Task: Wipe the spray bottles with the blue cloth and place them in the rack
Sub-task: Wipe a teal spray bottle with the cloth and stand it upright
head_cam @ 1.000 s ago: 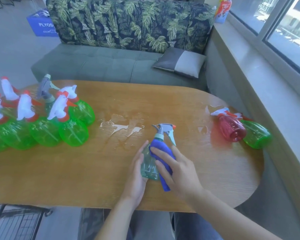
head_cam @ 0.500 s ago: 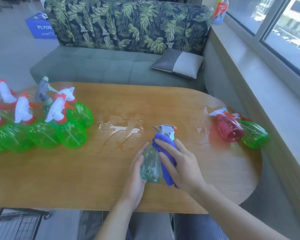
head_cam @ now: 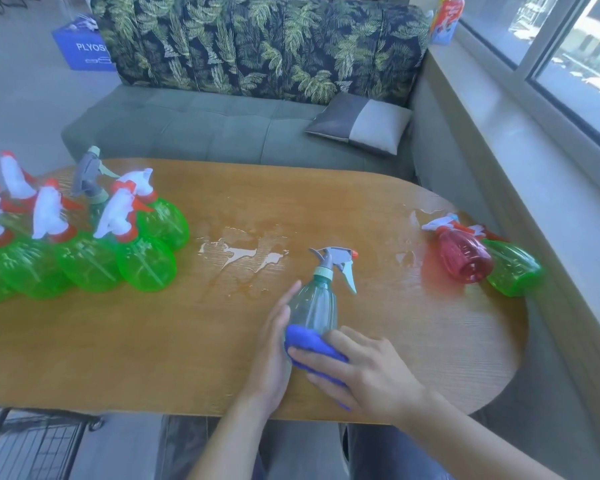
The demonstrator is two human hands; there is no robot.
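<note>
Right hand (head_cam: 371, 372) has the blue cloth (head_cam: 312, 344) bunched under curled fingers, pressed against the base of the clear bottle (head_cam: 315, 303). Left hand (head_cam: 274, 348) is flat and straight-fingered, bracing the bottle's 9 o'clock side. The bottle stands upright near the front edge of the surface (head_cam: 153, 358), nozzle pointing to 3 o'clock.

Progress-wise, I'd say it's early days. This one is mid-wipe, and I can't spot anything sitting in a rack yet. A wire frame (head_cam: 32, 448) peeks out below the surface at 7 o'clock and might be it, hard to tell. A big cluster of green bottles (head_cam: 84, 261) waits at 9 o'clock, and a red bottle (head_cam: 465, 258) and another green one (head_cam: 513, 268) lie on their sides at 2 o'clock, close to the curved edge.

There's plenty of bare wood in the middle, though puddles (head_cam: 236, 252) sit at 11 o'clock, so it's probably slick there.
</note>
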